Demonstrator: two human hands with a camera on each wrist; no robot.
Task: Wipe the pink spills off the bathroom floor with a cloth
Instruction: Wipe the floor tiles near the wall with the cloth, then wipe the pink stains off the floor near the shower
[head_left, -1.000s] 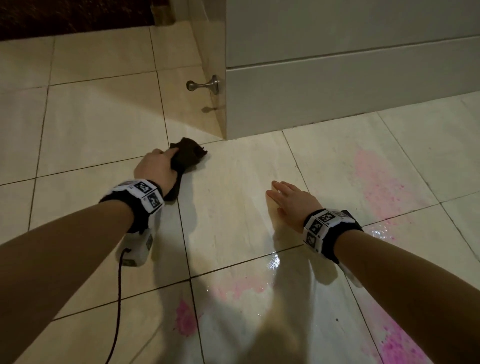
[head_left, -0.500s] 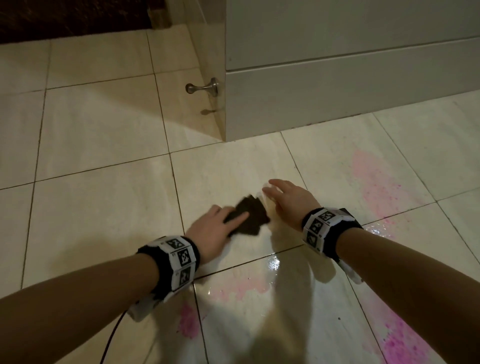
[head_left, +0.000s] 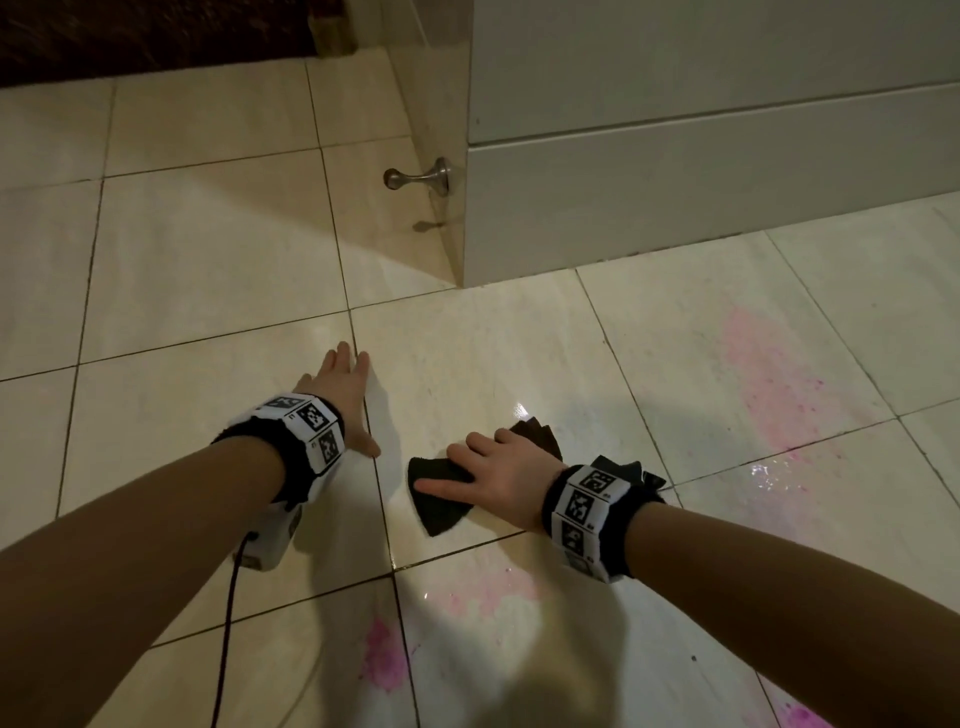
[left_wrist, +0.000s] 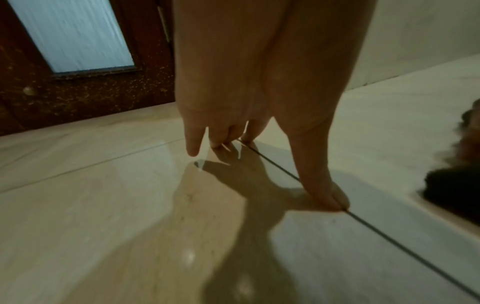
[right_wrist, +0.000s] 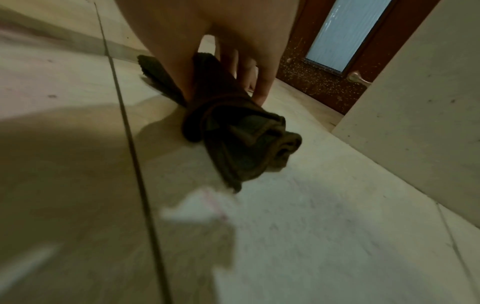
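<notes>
Near edge first: pink spills (head_left: 382, 657) sit at 6 o'clock on the floor (head_left: 208, 270), a paler smear (head_left: 488, 587) just beyond them, and a bright patch (head_left: 795, 714) at 5 o'clock by the frame corner; none of these look wiped yet, so most of the job is judged left. Mid-frame, the right hand (head_left: 506, 480) lies over the dark cloth (head_left: 441, 501), fingers (right_wrist: 261, 90) spread across it with the thumb tucked against the bunched fabric, so it grips lightly while pressing down; likely held this way to drag the cloth flat across the tile. Part of the cloth trails out behind the wrist at 3 o'clock, part fans out at 9 o'clock of the hand. The cloth rests on a tile with no pink visible under it, between the near spills and the far one. The left hand (head_left: 343, 400) is flat on the floor at 9 o'clock of the cloth, well apart from it, fingers (left_wrist: 322, 185) straight and holding nothing; probably a brace for body weight. Farther out, the largest spill (head_left: 769, 384) spreads at 2 o'clock, with a wet sheen (head_left: 769, 475) beside it. Farthest, a doorstop (head_left: 415, 176) at 12 o'clock.
</notes>
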